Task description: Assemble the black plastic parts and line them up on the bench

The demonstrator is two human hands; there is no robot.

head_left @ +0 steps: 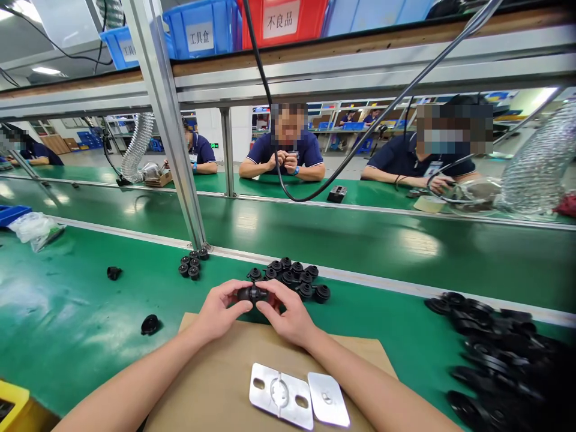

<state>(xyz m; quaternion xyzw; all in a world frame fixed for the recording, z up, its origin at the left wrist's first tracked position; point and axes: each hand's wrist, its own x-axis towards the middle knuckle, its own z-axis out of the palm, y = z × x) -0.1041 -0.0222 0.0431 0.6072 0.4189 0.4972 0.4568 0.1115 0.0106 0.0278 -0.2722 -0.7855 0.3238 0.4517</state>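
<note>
Between my two hands is a small black round-bodied part point(252, 293), held above the far edge of a brown cardboard sheet point(211, 384). My left hand point(221, 309) grips its left end between thumb and fingers. On the other end, my right hand point(284, 309) pinches with thumb and forefinger. Just behind them sits a cluster of black stepped round parts point(292, 277) on the green table. Nearer to me, a slotted metal plate point(279, 393) with a ring in its middle lies on the cardboard, beside a smaller metal plate point(328, 399).
A big heap of black parts point(490, 354) spreads at the right. Small black cylinders point(192, 264) stand by a metal post point(166, 120); two loose black pieces point(150, 324) lie at left. A yellow bin point(22, 408) is at lower left. Co-workers point(283, 147) sit across the green belt point(315, 225).
</note>
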